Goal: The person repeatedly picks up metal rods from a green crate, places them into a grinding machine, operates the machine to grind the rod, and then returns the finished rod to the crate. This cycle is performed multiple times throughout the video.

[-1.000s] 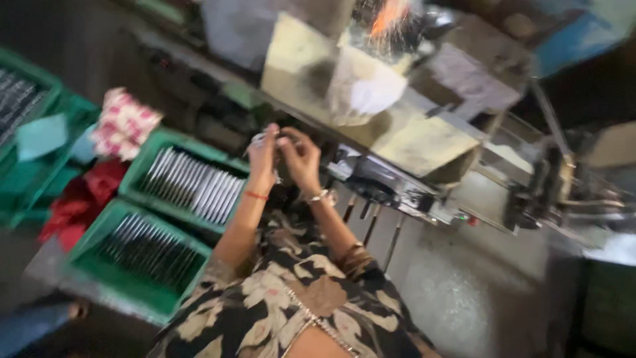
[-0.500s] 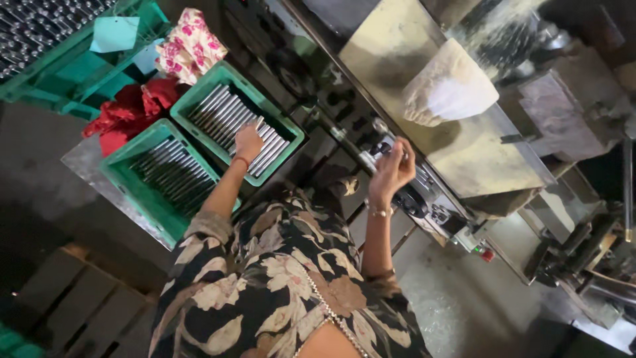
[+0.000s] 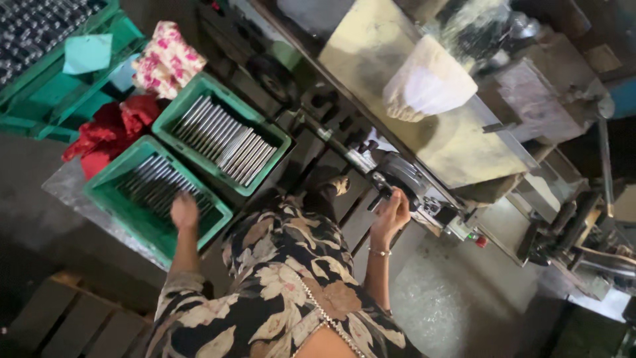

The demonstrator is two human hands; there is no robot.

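Observation:
My left hand (image 3: 184, 211) is blurred and reaches down over the nearer green crate (image 3: 112, 199), which holds several metal rods (image 3: 152, 185). Whether it grips a rod cannot be told. A second green crate (image 3: 275, 142) beside it holds more shiny rods (image 3: 228, 139). My right hand (image 3: 392, 213), a bangle on its wrist, curls around a black handle (image 3: 375, 201) at the front of a grey machine (image 3: 424, 192). My floral sleeves and lap fill the bottom of the view.
A long metal bench (image 3: 397, 86) carries a white sack-like bundle (image 3: 427, 86). Red cloth (image 3: 109, 132) and a floral cloth (image 3: 167, 59) lie by the crates. More green crates (image 3: 46, 99) stand at the far left. Wooden slats (image 3: 73, 325) lie at the bottom left.
My left hand has moved from the farther crate of rods to the nearer one. My right hand has dropped onto the machine's black handle. The view has shifted slightly.

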